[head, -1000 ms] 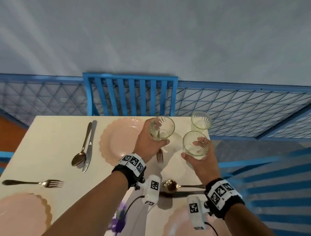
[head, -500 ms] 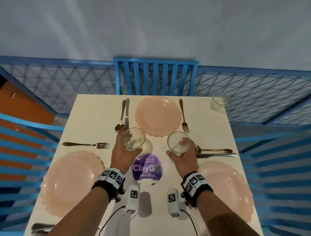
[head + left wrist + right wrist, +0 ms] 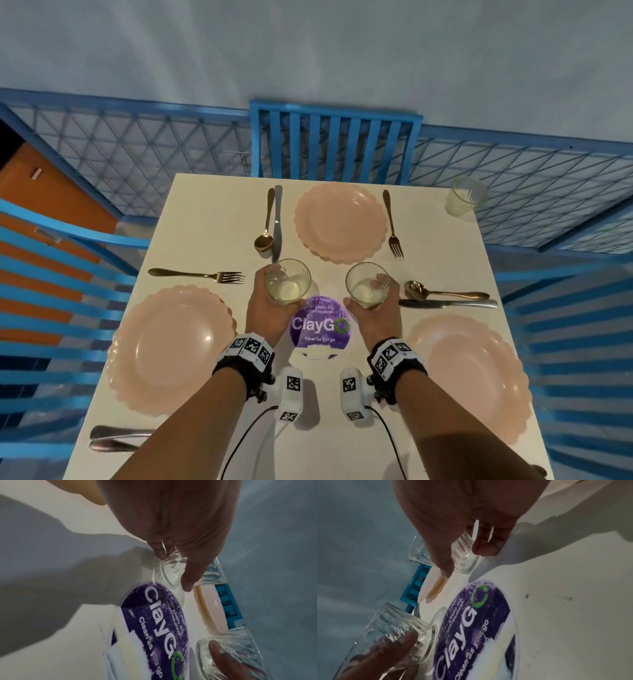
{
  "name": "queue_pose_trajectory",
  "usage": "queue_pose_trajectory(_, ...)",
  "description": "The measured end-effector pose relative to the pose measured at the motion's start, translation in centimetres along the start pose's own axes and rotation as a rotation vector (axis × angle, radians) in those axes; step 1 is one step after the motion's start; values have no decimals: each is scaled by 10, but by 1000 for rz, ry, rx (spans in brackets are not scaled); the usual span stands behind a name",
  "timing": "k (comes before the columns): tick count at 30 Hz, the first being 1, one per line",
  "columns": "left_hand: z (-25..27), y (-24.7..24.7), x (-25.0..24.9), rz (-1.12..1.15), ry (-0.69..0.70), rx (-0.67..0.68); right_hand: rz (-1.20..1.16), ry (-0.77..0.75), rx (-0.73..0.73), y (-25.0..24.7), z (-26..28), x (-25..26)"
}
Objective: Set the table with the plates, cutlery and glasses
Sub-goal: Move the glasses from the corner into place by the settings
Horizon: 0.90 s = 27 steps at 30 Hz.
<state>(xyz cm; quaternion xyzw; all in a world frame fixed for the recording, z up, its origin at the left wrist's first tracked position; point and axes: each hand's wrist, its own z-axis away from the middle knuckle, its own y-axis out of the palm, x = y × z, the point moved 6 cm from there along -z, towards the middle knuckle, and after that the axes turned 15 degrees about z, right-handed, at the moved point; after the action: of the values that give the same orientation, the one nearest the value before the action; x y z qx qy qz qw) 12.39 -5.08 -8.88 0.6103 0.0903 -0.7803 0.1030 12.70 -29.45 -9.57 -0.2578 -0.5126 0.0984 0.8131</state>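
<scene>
Hands hold one clear glass each above the middle of a white table (image 3: 205, 212). Left hand (image 3: 265, 311) has fingers and thumb wrapped round the left glass (image 3: 288, 281); right hand (image 3: 376, 313) is wrapped the same way round the right glass (image 3: 367, 285). Between them lies a purple round sticker (image 3: 320, 325). Three pink plates sit at the far (image 3: 340, 222), left (image 3: 171, 344) and right (image 3: 469, 373) places, cutlery beside each. A third glass (image 3: 463, 200) stands at the far right corner.
</scene>
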Motion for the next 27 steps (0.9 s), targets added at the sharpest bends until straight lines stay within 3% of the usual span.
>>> queue_pose_trajectory(17,4,3,1,49,-11,10,-62,9,55,-8,11,1)
queue_pose_trajectory(23,7,5,1,52,-38,-4,-109,34,102,-21,21,1)
queue_pose_trajectory(27,16,-3,9,175,-79,-52,-44,23,68,-49,41,-8)
